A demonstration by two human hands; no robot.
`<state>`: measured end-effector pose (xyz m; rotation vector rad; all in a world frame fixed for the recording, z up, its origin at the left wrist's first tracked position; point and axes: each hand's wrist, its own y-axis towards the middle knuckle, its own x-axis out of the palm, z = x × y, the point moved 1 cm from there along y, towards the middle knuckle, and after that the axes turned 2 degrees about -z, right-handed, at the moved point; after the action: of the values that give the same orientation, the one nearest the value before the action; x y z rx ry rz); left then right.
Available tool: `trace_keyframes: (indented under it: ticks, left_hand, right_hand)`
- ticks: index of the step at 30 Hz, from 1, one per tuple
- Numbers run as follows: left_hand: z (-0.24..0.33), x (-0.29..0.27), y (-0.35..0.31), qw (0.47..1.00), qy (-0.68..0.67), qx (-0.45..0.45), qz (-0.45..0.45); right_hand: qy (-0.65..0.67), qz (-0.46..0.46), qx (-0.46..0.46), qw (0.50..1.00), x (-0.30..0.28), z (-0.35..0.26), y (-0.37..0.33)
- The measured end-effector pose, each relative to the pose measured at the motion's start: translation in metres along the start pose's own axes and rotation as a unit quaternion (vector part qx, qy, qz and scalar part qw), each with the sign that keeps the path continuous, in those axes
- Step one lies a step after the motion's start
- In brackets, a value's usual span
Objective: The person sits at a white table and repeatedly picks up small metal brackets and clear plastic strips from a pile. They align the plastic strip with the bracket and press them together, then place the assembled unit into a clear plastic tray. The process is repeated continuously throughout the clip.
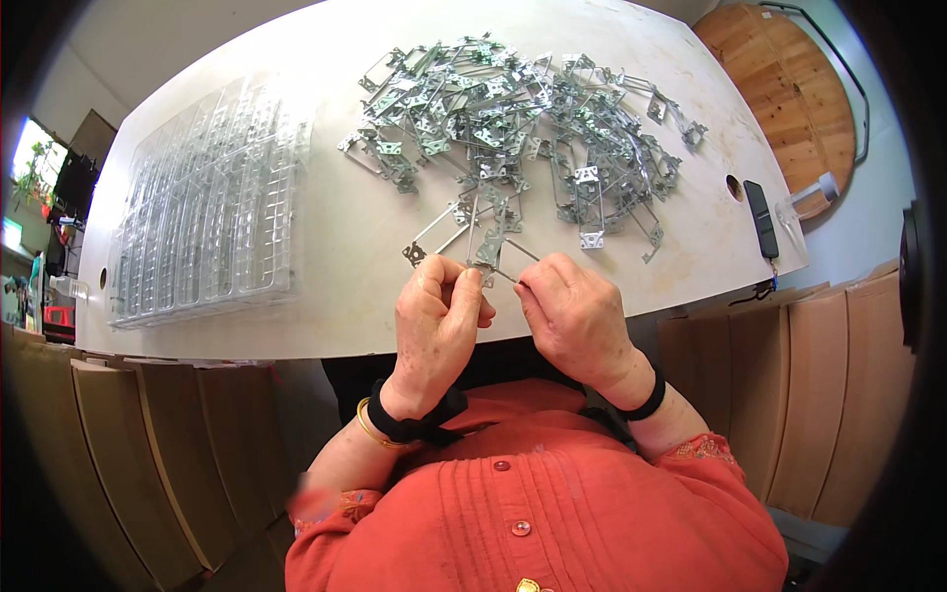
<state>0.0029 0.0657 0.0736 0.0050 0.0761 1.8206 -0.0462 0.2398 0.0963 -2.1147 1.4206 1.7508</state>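
A person in a red buttoned shirt (513, 483) works at a pale desk (345, 296), fingers drawn together over its near edge. The left hand (439, 321) pinches a silvery metal bracket (487, 255) between thumb and fingertips, while the right hand (575, 314), curled just beside it, grips the end of a thin rod (505, 275); whether rod and bracket are joined cannot be told. The bracket sits at the near side of a tangled heap of metal pieces (483, 123), plates and slender rods that spread across the middle of the desk toward its far side. To the left, clear plastic trays (212, 212) divided into long compartments cover much of the surface, their glossy walls catching the light. The white top shows brownish marks toward the far right, near a dark round hole (733, 187); a black oblong device (760, 219) lies close to the right edge. Beyond that edge, a round wooden panel (779, 99) stands upright by a pale blue wall (878, 212). Brown cardboard boxes (824, 395) line the space below the desk on the right, and more cartons (123, 424) stand on the left. At far left, a bright window (35, 143) lights a green plant (37, 176). Black bands (395, 424) circle both wrists, with a golden bangle (365, 424) on the left arm.
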Motion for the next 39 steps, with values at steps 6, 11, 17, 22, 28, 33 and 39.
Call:
trace_keyframes:
  ticks: [6,11,17,22,28,33,39]
  left_hand:
    - [-0.004,0.009,-0.005,0.996,-0.091,0.01,-0.002]
    - [-0.012,0.014,-0.007,0.991,-0.132,0.006,0.0]
    - [-0.011,0.011,-0.006,0.986,-0.165,-0.035,0.014]
    - [-0.012,0.001,0.003,0.989,-0.143,-0.009,0.044]
    - [-0.005,-0.023,0.012,0.991,-0.084,0.036,0.101]
    - [-0.006,-0.037,0.019,0.987,0.024,0.087,0.133]
    - [-0.011,-0.047,0.027,0.899,0.353,0.196,0.17]
  right_hand:
    - [0.001,0.023,0.033,0.999,0.004,-0.006,-0.002]
    - [0.003,0.04,0.044,0.998,0.008,-0.005,-0.001]
    - [0.116,0.051,0.12,0.985,0.006,-0.003,0.0]
    - [0.021,0.067,0.079,0.994,0.001,0.008,0.002]
    - [-0.025,0.027,0.115,0.993,0.006,0.027,-0.004]
    - [-0.029,0.021,0.125,0.991,0.012,0.034,-0.005]
    - [0.183,0.032,0.232,0.955,0.012,0.033,-0.002]
